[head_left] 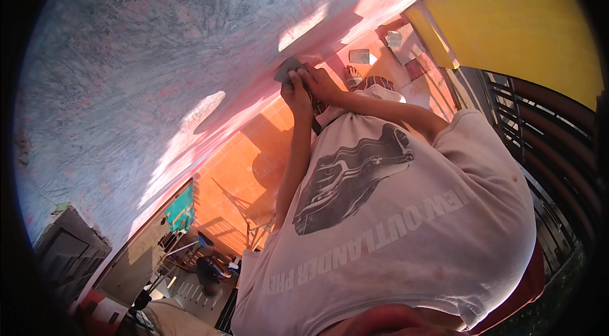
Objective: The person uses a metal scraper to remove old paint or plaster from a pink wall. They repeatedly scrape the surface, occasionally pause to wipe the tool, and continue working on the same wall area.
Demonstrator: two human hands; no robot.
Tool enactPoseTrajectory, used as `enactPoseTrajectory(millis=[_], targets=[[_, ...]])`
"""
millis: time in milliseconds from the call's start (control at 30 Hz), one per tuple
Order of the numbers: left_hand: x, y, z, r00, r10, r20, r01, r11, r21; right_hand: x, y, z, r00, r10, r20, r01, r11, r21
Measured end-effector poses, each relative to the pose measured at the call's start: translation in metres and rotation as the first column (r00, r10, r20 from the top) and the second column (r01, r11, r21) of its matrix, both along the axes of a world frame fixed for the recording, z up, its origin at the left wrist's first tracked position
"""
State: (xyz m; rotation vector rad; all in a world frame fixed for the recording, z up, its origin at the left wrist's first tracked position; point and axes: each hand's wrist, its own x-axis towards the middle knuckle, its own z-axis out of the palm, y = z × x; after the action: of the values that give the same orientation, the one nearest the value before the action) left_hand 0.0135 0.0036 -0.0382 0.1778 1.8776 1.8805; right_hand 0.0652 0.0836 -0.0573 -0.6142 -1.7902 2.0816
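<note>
A small grey flat sheet (290, 70), which looks like sandpaper, is pinched between my two hands close to the wall. My left hand (297, 96) grips its lower part, fingers closed and thumb on top. From the right, my right hand (322, 85) closes on the sheet's other side, right beside the left. Both hands are in front of my body, next to the mottled blue-grey and pink wall (158, 51). I cannot tell whether the sheet touches the wall.
Orange tiles (235, 174) cover the floor, where a grey block-like piece (359, 56) lies near my foot (353, 73). A yellow panel (520, 19) and dark railing (539, 120) stand at right. At lower left, a metal frame (257, 233) and a teal cloth (181, 210) show.
</note>
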Motion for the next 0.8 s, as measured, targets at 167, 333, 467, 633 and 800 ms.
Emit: enactPoseTrajectory(millis=[167,333,467,633,800], targets=[[-0.003,0.001,0.009,0.998,-0.019,-0.063,0.023,0.998,0.056,0.0,0.001,0.008,1.0,0.005,0.026,-0.008,0.995,0.104],[-0.002,0.008,0.023,1.0,-0.023,0.005,0.024,0.999,-0.042,-0.002,0.001,0.013,0.999,0.02,0.047,-0.024,0.995,0.093],[-0.007,0.011,0.038,0.991,-0.007,-0.132,0.021,0.995,0.102,-0.014,-0.004,0.017,0.992,-0.063,-0.111,0.089,0.963,0.253],[-0.001,0.006,0.039,0.993,-0.007,-0.115,0.006,1.0,-0.007,-0.004,0.0,0.02,0.995,0.056,0.079,-0.053,0.998,-0.037],[-0.003,0.005,0.034,0.992,-0.022,-0.128,0.023,1.0,0.004,0.003,0.005,0.026,0.997,0.082,0.002,-0.082,0.995,0.051]])
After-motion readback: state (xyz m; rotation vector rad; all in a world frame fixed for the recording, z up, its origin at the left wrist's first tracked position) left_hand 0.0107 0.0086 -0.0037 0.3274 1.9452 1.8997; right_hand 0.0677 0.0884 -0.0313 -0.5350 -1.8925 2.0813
